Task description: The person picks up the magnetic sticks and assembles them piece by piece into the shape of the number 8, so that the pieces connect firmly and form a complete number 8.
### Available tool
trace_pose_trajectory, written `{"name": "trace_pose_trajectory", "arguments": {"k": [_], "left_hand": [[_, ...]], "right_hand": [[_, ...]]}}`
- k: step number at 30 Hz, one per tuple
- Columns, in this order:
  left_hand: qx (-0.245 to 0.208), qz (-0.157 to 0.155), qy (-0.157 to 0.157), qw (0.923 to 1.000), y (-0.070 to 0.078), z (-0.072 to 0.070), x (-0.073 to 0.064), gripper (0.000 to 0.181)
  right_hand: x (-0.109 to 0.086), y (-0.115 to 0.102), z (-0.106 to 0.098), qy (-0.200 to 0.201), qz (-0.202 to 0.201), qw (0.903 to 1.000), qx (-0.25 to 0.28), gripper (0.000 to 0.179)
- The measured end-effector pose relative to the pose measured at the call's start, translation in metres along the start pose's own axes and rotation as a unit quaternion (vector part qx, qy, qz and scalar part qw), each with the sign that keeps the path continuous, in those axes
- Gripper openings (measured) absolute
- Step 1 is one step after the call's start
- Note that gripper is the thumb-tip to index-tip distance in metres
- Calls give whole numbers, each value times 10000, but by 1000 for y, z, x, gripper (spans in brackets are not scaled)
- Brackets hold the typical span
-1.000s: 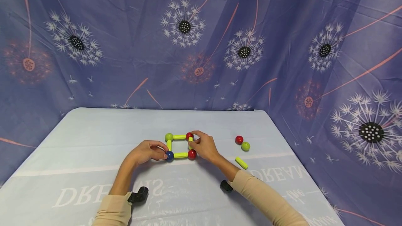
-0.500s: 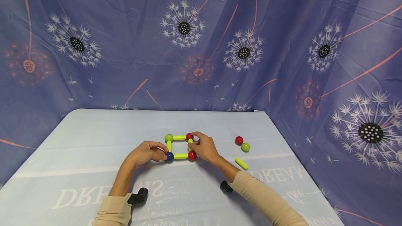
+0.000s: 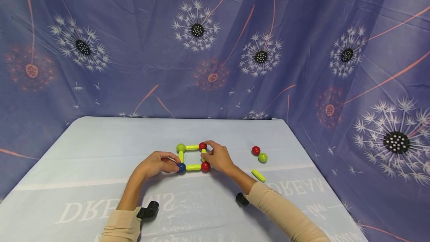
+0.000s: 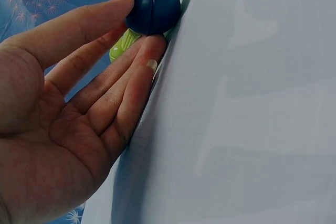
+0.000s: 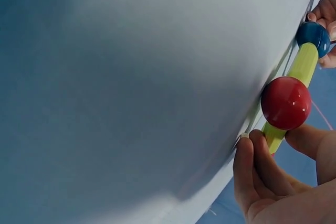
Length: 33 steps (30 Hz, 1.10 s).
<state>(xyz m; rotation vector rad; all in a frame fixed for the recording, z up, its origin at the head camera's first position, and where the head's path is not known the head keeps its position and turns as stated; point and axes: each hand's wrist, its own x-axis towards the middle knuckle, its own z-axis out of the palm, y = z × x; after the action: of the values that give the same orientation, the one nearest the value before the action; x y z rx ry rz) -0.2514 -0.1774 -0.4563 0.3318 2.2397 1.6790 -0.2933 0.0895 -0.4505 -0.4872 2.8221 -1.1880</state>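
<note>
Nothing's really moved: left hand (image 3: pixel 158 164) pinching the blue ball (image 3: pixel 181 167), right hand (image 3: pixel 220 157) gripping the right rod (image 5: pixel 275 137); square (image 3: pixel 193 167) looks complete.

Head view bright, evenly lit. My wrist views dimmer: broad soft-edged shadow across pale cloth-covered surface (image 5: pixel 184 82) in right one, small white glints on glossy red plastic-looking ball (image 5: pixel 286 103).

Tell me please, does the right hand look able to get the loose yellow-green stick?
Probably yes: nothing lies between the right hand and the stick, but it should first release the square frame.
</note>
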Motion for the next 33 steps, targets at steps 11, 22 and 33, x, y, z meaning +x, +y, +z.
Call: {"name": "trace_pose_trajectory", "arguments": {"k": [11, 22, 33], "left_hand": [[10, -31, 32, 10000, 2, 1, -1, 32], [0, -26, 24, 10000, 1, 1, -1, 32], [13, 9, 26, 10000, 1, 1, -1, 32]], "right_hand": [[1, 0, 2, -49, -48, 10000, -65, 49], [-1, -3, 0, -76, -9, 9999, -114, 49], [-2, -9, -10, -733, 294, 9964, -293, 64]]}}
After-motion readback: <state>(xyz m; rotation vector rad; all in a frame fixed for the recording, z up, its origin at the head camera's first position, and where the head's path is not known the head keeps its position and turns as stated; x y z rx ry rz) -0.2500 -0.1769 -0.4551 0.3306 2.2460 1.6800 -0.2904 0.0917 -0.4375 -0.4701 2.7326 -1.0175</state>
